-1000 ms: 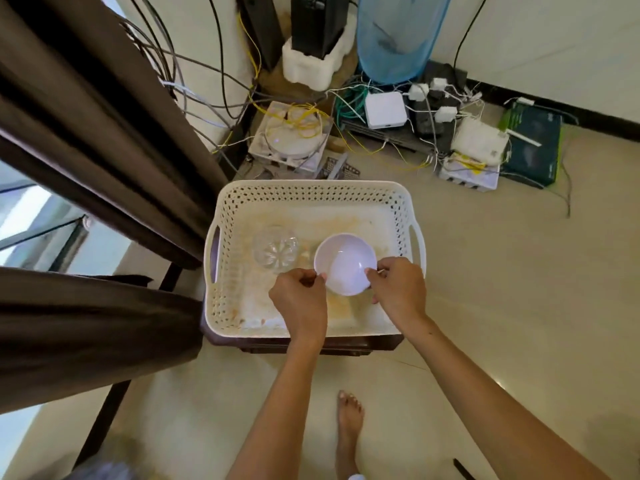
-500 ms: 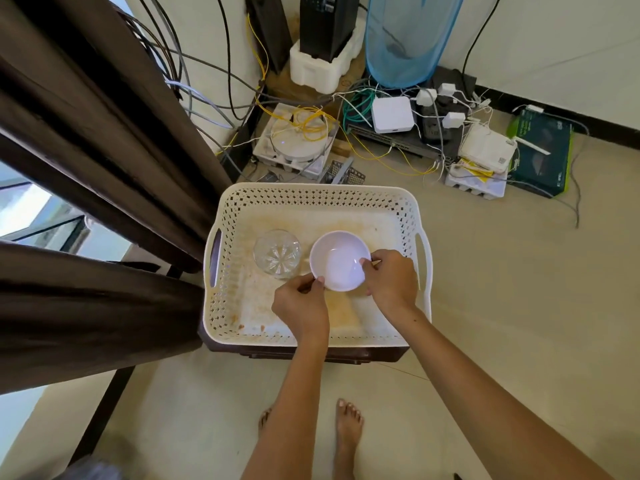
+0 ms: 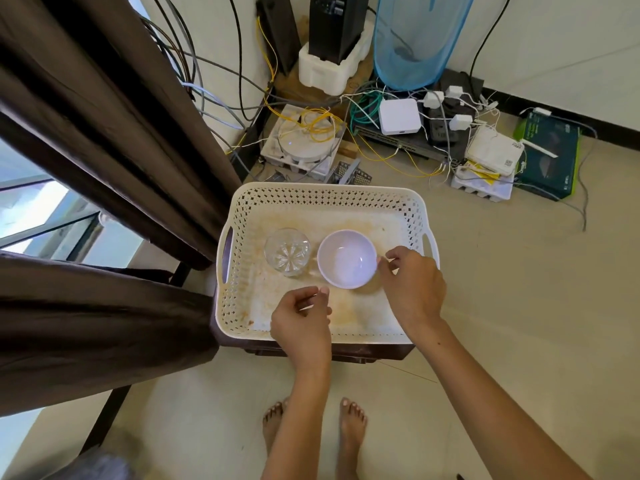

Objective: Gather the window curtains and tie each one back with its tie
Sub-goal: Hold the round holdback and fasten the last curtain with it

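Far left of the cream perforated plastic basket (image 3: 325, 199), two dark brown fabric curtains: the upper one (image 3: 104, 109) hangs diagonally down to the basket's left handle, and the lower one (image 3: 86, 327) is bunched in a thick fold whose end touches the basket's near-left corner. Window glass (image 3: 38, 216) shows between them. Can't make out any tie on either curtain.

Inside the basket, left of middle, sits a clear cut-glass tumbler (image 3: 287, 251), and just right of it a white round bowl (image 3: 347, 258), both upright on the stained floor of the basket (lots of orange-brown marks there). The basket itself rests on a dark brown low stand (image 3: 311, 349).

The left hand (image 3: 302, 323) hovers over the basket's near edge, fingers loosely curled with the thumb near the forefinger; it has hold of nothing I can see and is clear of the bowl. The right hand (image 3: 412, 289) is at the bowl's right rim, fingertips touching or almost touching it, fingers bent but not wrapped round anything.

Behind the basket is a tangle of yellow, green and grey cables (image 3: 363, 112), a white square router box (image 3: 399, 116), a black tower in white foam (image 3: 334, 29) and a blue translucent water bottle (image 3: 415, 39). Far right of the basket lies a dark green box (image 3: 547, 157). Bare feet (image 3: 351, 431) stand on the beige tile in front of the basket.
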Available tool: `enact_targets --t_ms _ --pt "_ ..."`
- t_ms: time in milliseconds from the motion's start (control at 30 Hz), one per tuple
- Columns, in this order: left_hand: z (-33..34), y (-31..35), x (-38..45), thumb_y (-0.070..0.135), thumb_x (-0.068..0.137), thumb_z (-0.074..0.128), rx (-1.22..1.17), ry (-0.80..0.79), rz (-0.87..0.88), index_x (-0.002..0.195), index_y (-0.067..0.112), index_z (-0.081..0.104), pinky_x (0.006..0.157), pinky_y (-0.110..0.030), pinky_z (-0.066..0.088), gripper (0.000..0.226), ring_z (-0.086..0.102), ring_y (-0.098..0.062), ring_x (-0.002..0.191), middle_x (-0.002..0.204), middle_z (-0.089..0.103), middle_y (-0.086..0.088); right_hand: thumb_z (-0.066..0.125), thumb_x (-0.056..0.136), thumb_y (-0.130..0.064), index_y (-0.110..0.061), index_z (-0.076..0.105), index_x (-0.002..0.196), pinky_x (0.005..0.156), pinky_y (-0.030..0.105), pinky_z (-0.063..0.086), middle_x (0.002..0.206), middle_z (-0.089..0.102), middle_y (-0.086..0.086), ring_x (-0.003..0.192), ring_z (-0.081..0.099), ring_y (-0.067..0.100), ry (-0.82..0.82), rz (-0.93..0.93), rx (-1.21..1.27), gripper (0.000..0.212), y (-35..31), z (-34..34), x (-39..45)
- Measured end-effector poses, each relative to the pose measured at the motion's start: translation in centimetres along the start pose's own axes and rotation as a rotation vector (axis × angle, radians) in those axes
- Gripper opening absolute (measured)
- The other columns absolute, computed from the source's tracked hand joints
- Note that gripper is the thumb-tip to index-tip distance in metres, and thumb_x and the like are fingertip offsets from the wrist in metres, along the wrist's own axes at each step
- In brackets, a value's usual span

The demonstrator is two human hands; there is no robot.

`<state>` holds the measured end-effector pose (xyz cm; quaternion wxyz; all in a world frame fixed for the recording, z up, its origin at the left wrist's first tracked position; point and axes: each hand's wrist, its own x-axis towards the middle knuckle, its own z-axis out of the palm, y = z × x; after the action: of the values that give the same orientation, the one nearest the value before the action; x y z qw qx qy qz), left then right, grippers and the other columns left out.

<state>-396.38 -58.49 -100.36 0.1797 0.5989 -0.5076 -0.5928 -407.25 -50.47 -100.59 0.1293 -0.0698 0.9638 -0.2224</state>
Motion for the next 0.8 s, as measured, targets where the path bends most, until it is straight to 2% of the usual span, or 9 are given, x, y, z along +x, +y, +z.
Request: enact_targets --t_ms 100,200,333,400,533,633,700,800 --pt "-2.1 2.5 -1.0 0.013 0.083 0.071 -0.055 0.025 0.101 0.086 0.009 0.067 0.054 -0.024 0.052 0.006 0.065 -0.015 0.059 0.074 0.069 -0.006 0.056 0.094 -0.027 -0.018 0.069 0.105 0.059 0.025 0.037 0.093 0.073 -0.004 0.077 0.065 0.021 0.017 -0.102 0.054 0.020 -2.1 -1.3 -1.6" --pt "-4.2 6.0 -1.0 0.013 0.083 0.071 -0.127 0.081 0.211 0.085 0.012 0.068 0.052 -0.018 0.051 0.004 0.064 -0.009 0.057 0.071 0.069 0.002 0.056 0.093 -0.026 -0.021 0.068 0.110 0.060 0.024 0.038 0.093 0.073 -0.007 0.077 0.067 0.018 0.027 -0.238 0.137 0.021 -5.8 -2.2 -2.7" --pt "-6.6 10.0 1.1 0.021 0.086 0.068 -0.217 0.148 0.328 0.090 0.016 0.069 0.056 -0.014 0.050 0.006 0.065 -0.006 0.063 0.072 0.069 0.003 0.060 0.090 -0.023 -0.020 0.072 0.091 0.050 0.023 0.038 0.080 0.072 -0.008 0.062 0.062 0.013 0.040 -0.470 0.215 0.012 -12.2 -1.9 -4.0" --pt "-7.6 11.7 3.7 0.018 0.088 0.066 -0.284 0.209 0.356 0.090 0.011 0.068 0.058 -0.018 0.052 0.007 0.065 -0.009 0.064 0.074 0.069 -0.002 0.061 0.089 -0.023 -0.021 0.072 0.087 0.051 0.026 0.043 0.077 0.072 -0.007 0.059 0.060 0.014 0.009 -0.553 0.246 0.011 -15.9 -0.8 -4.2" --pt "-10.0 15.2 11.2 0.011 0.088 0.063 -0.378 0.352 0.347 0.081 0.009 0.065 0.065 -0.034 0.055 0.007 0.063 -0.015 0.062 0.068 0.066 -0.006 0.061 0.088 -0.022 -0.024 0.071 0.085 0.055 0.028 0.046 0.073 0.070 -0.006 0.061 0.061 0.014 -0.111 -0.626 0.319 0.011 -22.8 2.8 -3.7" --pt "-12.2 16.4 17.5 0.012 0.088 0.062 -0.341 0.448 0.336 0.080 0.010 0.064 0.078 -0.044 0.056 0.008 0.066 -0.023 0.070 0.069 0.066 -0.006 0.060 0.089 -0.022 -0.023 0.070 0.085 0.059 0.027 0.050 0.071 0.070 -0.007 0.063 0.064 0.012 -0.225 -0.637 0.360 0.011 -27.1 6.5 -3.2" --pt "-13.9 16.4 21.5 0.014 0.088 0.062 -0.273 0.518 0.320 0.081 0.007 0.065 0.081 -0.043 0.053 0.011 0.067 -0.028 0.078 0.075 0.068 -0.010 0.059 0.091 -0.022 -0.023 0.070 0.089 0.066 0.033 0.056 0.077 0.072 -0.006 0.068 0.067 0.014 -0.338 -0.627 0.352 0.012 -29.5 9.4 -3.1" --pt "-17.0 14.8 26.0 0.018 0.088 0.062 -0.155 0.617 0.264 0.083 0.001 0.067 0.082 -0.039 0.050 0.019 0.065 -0.031 0.083 0.082 0.070 -0.015 0.057 0.092 -0.018 -0.020 0.071 0.094 0.074 0.039 0.057 0.082 0.074 -0.004 0.076 0.069 0.021 -0.485 -0.579 0.314 0.014 -32.3 13.9 -3.2"
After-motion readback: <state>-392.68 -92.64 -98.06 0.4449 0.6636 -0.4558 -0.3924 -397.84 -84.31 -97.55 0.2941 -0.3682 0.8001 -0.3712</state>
